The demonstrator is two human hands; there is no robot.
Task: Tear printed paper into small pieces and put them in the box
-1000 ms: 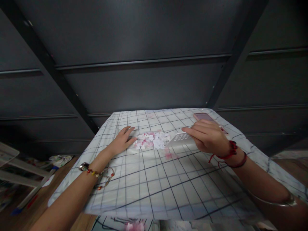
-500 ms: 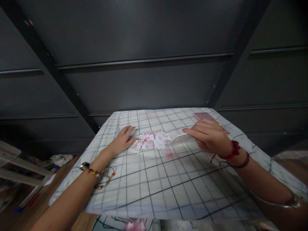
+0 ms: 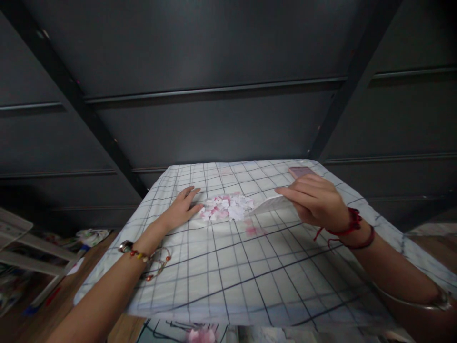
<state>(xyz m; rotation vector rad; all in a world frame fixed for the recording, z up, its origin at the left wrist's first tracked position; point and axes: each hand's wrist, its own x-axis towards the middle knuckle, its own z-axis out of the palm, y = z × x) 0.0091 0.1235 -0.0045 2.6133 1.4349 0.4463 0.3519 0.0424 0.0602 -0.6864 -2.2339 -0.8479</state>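
Observation:
My left hand [image 3: 182,207] lies on the checked tablecloth [image 3: 228,267], fingers stretched out and thumb apart, beside a pile of small white and pink paper scraps [image 3: 228,207]. Its thumb reaches the pile's left edge. On the other side, my right hand [image 3: 316,200] is closed on a thin, flat white piece [image 3: 270,204], gripped at its right end. That piece slants down to the left, and its lower tip is at the scraps' right edge. Its exact kind I cannot make out. My right palm and fingertips are partly hidden.
A phone [image 3: 300,172] lies behind my right hand, partly covered by it. Dark panels [image 3: 214,128] rise at the table's far edge. A white chair or stool frame [image 3: 35,257] stands on the wooden floor at the left.
My right hand has shifted slightly right, tilting the white piece so that its patterned face shows less. My left hand and the scraps look unchanged.

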